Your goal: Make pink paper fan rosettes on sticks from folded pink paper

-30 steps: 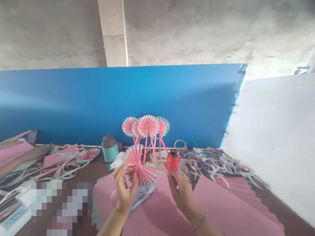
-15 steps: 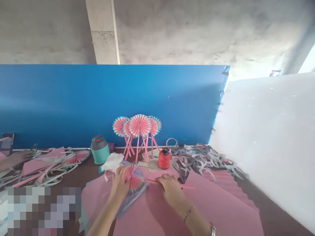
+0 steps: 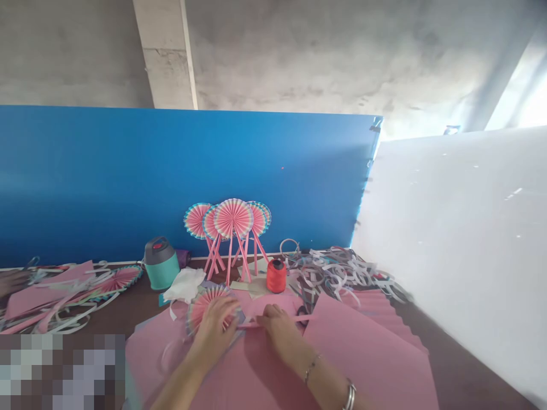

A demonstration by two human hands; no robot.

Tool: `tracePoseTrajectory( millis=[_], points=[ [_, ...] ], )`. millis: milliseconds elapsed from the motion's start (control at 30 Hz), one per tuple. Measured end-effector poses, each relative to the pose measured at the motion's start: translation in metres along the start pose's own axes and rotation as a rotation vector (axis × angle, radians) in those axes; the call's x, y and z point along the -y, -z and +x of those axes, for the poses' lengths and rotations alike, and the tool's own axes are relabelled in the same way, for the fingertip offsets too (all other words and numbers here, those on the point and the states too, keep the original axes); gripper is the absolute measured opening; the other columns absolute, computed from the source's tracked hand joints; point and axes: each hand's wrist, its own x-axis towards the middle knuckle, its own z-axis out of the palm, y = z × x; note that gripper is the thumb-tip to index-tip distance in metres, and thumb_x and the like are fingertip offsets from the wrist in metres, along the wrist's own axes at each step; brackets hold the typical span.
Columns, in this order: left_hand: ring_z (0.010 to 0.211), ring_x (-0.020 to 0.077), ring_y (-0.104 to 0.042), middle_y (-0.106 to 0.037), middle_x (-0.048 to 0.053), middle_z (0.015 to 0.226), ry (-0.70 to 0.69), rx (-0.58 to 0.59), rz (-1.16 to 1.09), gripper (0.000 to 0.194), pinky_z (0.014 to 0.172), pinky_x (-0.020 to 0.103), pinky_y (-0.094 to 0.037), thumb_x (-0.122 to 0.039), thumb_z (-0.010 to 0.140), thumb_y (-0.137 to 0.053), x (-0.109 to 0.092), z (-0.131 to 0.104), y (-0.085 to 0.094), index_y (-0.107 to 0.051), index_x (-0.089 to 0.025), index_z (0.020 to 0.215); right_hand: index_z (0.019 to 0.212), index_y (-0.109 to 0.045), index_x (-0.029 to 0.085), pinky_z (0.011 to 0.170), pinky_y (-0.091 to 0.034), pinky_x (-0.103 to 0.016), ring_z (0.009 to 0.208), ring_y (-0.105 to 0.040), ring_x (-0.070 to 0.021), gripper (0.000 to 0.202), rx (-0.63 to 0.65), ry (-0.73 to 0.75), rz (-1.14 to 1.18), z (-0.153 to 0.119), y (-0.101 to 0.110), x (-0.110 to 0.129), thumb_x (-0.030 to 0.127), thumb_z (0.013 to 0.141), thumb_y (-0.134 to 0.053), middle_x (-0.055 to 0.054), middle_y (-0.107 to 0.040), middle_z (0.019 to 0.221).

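Observation:
A round pleated pink paper fan (image 3: 197,312) is under my left hand (image 3: 219,323), whose fingers rest over its right part and are blurred. My right hand (image 3: 276,329) pinches a thin pink strip (image 3: 299,319), which runs from beside the fan out to the right past my knuckles. Both hands are close together above large pink paper sheets (image 3: 359,364). Behind them stands a red thread spool (image 3: 276,277). Several finished-looking fans on pink legs (image 3: 233,219) lean upright at the blue panel.
A teal and grey container (image 3: 161,265) and a white tissue (image 3: 185,285) stand back left. Paper strips (image 3: 342,270) pile up back right. Another person's hand (image 3: 12,282) is at the far left among pink paper and strips. A white panel (image 3: 461,228) borders the right.
The fan has turned and opened out more fully to the left, with my left hand now over its right side. My right hand is nearer to it. The whole view has shifted slightly.

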Motion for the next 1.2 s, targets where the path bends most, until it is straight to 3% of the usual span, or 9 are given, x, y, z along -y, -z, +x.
tracePoseTrajectory(
  millis=[167, 300, 433, 500, 567, 700, 833, 1033, 1200],
  points=[
    [0.09, 0.0192, -0.06, -0.069, 0.002, 0.087, 0.004, 0.332, -0.068, 0.022, 0.082, 0.034, -0.046, -0.021, 0.082, -0.05, -0.021, -0.003, -0.001, -0.07, -0.028, 0.089, 0.101, -0.063, 0.02, 0.072, -0.033, -0.028, 0.09, -0.048, -0.0188, 0.03, 0.016, 0.053, 0.023, -0.004, 0.003, 0.003, 0.008, 0.079, -0.046, -0.007, -0.057, 0.096],
    [0.093, 0.0204, -0.058, -0.068, 0.002, 0.088, 0.038, 0.409, -0.067, 0.022, 0.086, 0.036, -0.043, -0.021, 0.082, -0.051, -0.023, -0.004, -0.001, -0.071, -0.027, 0.088, 0.089, -0.065, 0.02, 0.077, -0.033, -0.03, 0.091, -0.052, -0.0199, 0.024, -0.122, -0.058, 0.041, -0.001, 0.016, -0.006, 0.009, 0.076, -0.048, -0.005, -0.061, 0.093],
    [0.092, 0.0205, -0.058, -0.067, 0.003, 0.09, 0.029, 0.399, -0.085, 0.023, 0.085, 0.036, -0.044, -0.023, 0.083, -0.049, -0.02, -0.004, -0.002, -0.071, -0.028, 0.088, 0.092, -0.064, 0.02, 0.079, -0.033, -0.033, 0.093, -0.052, -0.0221, 0.027, -0.445, -0.477, -0.051, 0.002, 0.032, -0.04, 0.009, 0.08, -0.042, -0.008, -0.064, 0.096],
    [0.092, 0.0206, -0.059, -0.067, 0.003, 0.09, 0.023, 0.378, -0.092, 0.023, 0.084, 0.036, -0.046, -0.022, 0.082, -0.05, -0.021, -0.004, -0.003, -0.071, -0.028, 0.087, 0.099, -0.062, 0.019, 0.079, -0.033, -0.035, 0.098, -0.051, -0.0249, 0.031, -0.501, -0.645, -0.106, 0.0, 0.038, -0.061, 0.009, 0.08, -0.041, -0.01, -0.062, 0.104],
    [0.091, 0.0204, -0.06, -0.067, 0.003, 0.089, 0.019, 0.367, -0.093, 0.022, 0.084, 0.035, -0.047, -0.022, 0.082, -0.05, -0.022, -0.004, -0.003, -0.072, -0.028, 0.084, 0.106, -0.06, 0.018, 0.081, -0.033, -0.038, 0.105, -0.047, -0.0282, 0.037, -0.506, -0.709, -0.122, -0.003, 0.039, -0.08, 0.006, 0.077, -0.04, -0.011, -0.061, 0.111],
    [0.093, 0.0202, -0.06, -0.067, 0.004, 0.092, 0.014, 0.361, -0.082, 0.022, 0.085, 0.035, -0.047, -0.021, 0.081, -0.05, -0.022, -0.005, -0.003, -0.071, -0.027, 0.084, 0.103, -0.063, 0.023, 0.082, -0.032, -0.039, 0.111, -0.044, -0.028, 0.044, -0.442, -0.723, -0.121, -0.006, 0.033, -0.1, 0.002, 0.07, -0.044, -0.007, -0.059, 0.12],
    [0.097, 0.0217, -0.06, -0.069, 0.003, 0.098, 0.009, 0.326, -0.049, 0.024, 0.089, 0.039, -0.047, -0.02, 0.079, -0.053, -0.017, -0.008, -0.007, -0.069, -0.028, 0.096, 0.097, -0.066, 0.023, 0.081, -0.031, -0.039, 0.106, -0.047, -0.0278, 0.041, -0.418, -0.714, -0.114, -0.004, 0.029, -0.102, 0.001, 0.068, -0.047, -0.01, -0.063, 0.108],
    [0.097, 0.0218, -0.061, -0.07, 0.002, 0.093, -0.026, 0.288, -0.054, 0.026, 0.089, 0.039, -0.048, -0.02, 0.08, -0.052, -0.017, -0.008, -0.008, -0.069, -0.029, 0.097, 0.08, -0.068, 0.018, 0.084, -0.028, -0.043, 0.101, -0.048, -0.0301, 0.027, -0.515, -0.705, -0.08, -0.003, 0.033, -0.096, 0.003, 0.07, -0.049, -0.013, -0.062, 0.093],
    [0.093, 0.0218, -0.062, -0.069, 0.005, 0.094, 0.0, 0.265, -0.082, 0.025, 0.084, 0.038, -0.05, -0.021, 0.081, -0.051, -0.021, -0.007, -0.005, -0.07, -0.027, 0.097, 0.088, -0.063, 0.018, 0.084, -0.033, -0.043, 0.1, -0.05, -0.0278, 0.018, -0.66, -0.652, 0.051, 0.0, 0.035, -0.095, 0.02, 0.08, -0.047, -0.01, -0.064, 0.097]
  ],
)
